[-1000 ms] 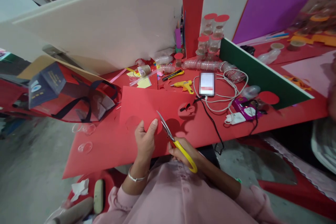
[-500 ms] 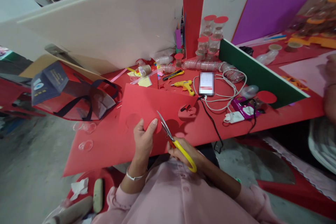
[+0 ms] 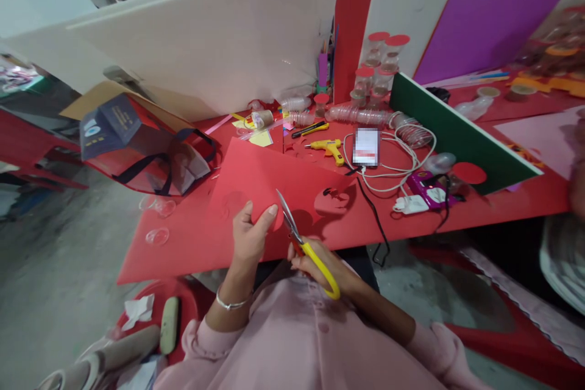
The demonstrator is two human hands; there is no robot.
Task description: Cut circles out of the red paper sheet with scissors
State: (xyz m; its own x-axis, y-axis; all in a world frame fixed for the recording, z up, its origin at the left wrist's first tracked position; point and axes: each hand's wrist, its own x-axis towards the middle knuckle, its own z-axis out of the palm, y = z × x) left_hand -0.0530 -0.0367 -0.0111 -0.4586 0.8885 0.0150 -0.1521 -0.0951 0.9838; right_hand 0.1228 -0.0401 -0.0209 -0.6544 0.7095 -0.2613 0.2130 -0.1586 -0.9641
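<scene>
My left hand [image 3: 251, 233] pinches the near edge of a large sheet of red paper [image 3: 269, 173], thumb on top. The sheet has round cut-outs along its near side and is raised above the red table [image 3: 183, 244]. My right hand [image 3: 317, 262] grips a pair of scissors [image 3: 324, 268] with yellow handles, its fingers partly hidden behind them. The scissor blades point up and left, just to the right of my left thumb, at the paper's cut edge. Whether the blades are on the paper at this instant is hard to tell.
Beyond the sheet lie a yellow glue gun [image 3: 329, 149], a utility knife [image 3: 311, 129], a phone [image 3: 366, 146] and a coiled white cable [image 3: 411, 169]. A red bag [image 3: 141, 146] sits at left. A green board [image 3: 457, 134] stands at right, near a purple power strip [image 3: 427, 190].
The view has shifted slightly, so the table items appear farther right. The red sheet has tilted a little in my left hand. Both hands keep their holds.
</scene>
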